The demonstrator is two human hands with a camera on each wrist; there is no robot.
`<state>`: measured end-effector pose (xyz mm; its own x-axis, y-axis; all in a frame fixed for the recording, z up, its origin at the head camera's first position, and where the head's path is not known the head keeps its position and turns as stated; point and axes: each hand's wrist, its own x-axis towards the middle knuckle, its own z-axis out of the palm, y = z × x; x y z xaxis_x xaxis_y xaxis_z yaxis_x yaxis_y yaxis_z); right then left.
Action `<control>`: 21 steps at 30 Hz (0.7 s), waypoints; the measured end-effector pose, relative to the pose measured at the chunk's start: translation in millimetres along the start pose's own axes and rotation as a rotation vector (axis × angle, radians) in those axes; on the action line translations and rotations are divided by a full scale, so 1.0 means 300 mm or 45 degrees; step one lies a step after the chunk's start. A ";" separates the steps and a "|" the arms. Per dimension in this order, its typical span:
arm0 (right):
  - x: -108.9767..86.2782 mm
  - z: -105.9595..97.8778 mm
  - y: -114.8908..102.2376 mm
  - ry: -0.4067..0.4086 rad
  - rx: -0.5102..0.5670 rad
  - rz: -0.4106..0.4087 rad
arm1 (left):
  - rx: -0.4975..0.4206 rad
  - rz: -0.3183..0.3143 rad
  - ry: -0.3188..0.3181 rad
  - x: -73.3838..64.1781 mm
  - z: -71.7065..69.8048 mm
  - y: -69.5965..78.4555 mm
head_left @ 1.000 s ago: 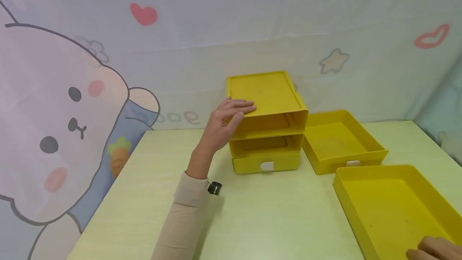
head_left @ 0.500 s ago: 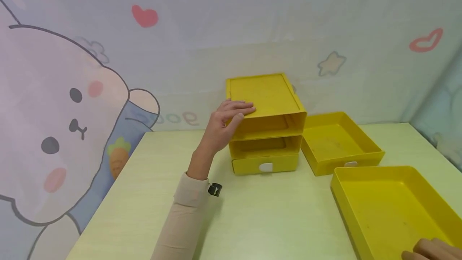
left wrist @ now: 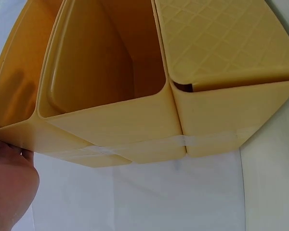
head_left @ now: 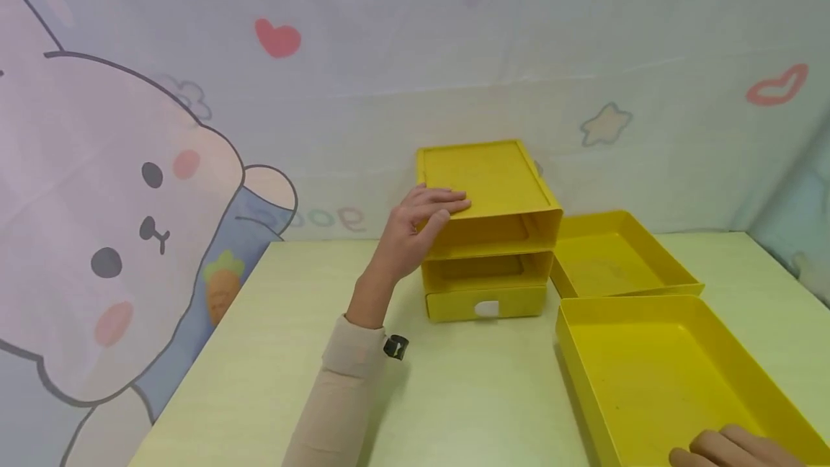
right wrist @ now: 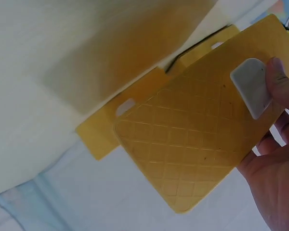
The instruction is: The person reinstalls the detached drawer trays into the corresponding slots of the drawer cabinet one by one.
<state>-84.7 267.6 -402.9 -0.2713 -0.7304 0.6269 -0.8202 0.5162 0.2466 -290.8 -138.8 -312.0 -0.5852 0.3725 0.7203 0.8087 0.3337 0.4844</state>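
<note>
A yellow desktop drawer unit [head_left: 489, 175] stands against the back curtain. Its upper two slots are vacant, and a drawer with a white pull [head_left: 486, 308] fills the bottom one. My left hand [head_left: 415, 229] rests on the unit's top left front corner, fingers laid straight over the top. In the right wrist view, my right hand [right wrist: 274, 159] grips a yellow drawer [right wrist: 178, 139] by its front, thumb against the white tab. The head view looks into this drawer, with only the knuckles of that hand showing at the lower edge.
Another yellow drawer [head_left: 609, 258] lies on the table [head_left: 467, 402] right of the unit, partly hidden behind the held one. A printed curtain [head_left: 389, 42] hangs along the table's back edge.
My right hand has brought its drawer leftward, closer to the unit, so it now overlaps the front of the other loose drawer. My left hand stays on the unit; the head view shifted slightly.
</note>
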 end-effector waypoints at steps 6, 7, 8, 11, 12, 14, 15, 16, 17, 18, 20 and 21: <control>0.080 0.008 -0.028 -0.086 0.061 0.016 | 0.012 -0.010 0.007 0.003 0.002 0.010; 0.095 0.011 -0.042 -0.089 0.071 0.063 | 0.012 -0.012 0.006 0.003 0.001 0.010; 0.110 0.012 -0.057 -0.107 0.070 0.110 | 0.012 -0.012 0.005 0.002 0.001 0.009; 0.159 0.025 -0.091 -0.129 0.084 0.183 | 0.016 -0.016 -0.003 -0.003 -0.003 0.007; 0.175 0.031 -0.097 -0.131 0.094 0.177 | 0.019 -0.017 -0.006 -0.005 -0.004 0.005; 0.204 0.043 -0.102 -0.155 0.109 0.158 | 0.023 -0.017 -0.012 -0.007 -0.005 0.004; 0.217 0.049 -0.102 -0.169 0.124 0.145 | 0.026 -0.016 -0.015 -0.008 -0.004 0.003; 0.227 0.054 -0.102 -0.186 0.128 0.145 | 0.026 -0.014 -0.016 -0.008 -0.004 0.002; 0.235 0.059 -0.101 -0.198 0.139 0.144 | 0.027 -0.011 -0.018 -0.006 -0.002 0.001; 0.243 0.063 -0.099 -0.210 0.151 0.143 | 0.026 -0.008 -0.018 -0.005 -0.001 -0.001; 0.256 0.069 -0.099 -0.234 0.167 0.138 | 0.021 -0.002 -0.020 -0.003 0.003 -0.002; 0.262 0.071 -0.100 -0.236 0.166 0.133 | 0.020 0.000 -0.021 -0.001 0.005 -0.002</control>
<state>-92.1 185.1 -376.9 -0.4358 -0.7520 0.4946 -0.8378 0.5398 0.0824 -291.3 -137.8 -313.2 -0.5860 0.3867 0.7121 0.8079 0.3470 0.4764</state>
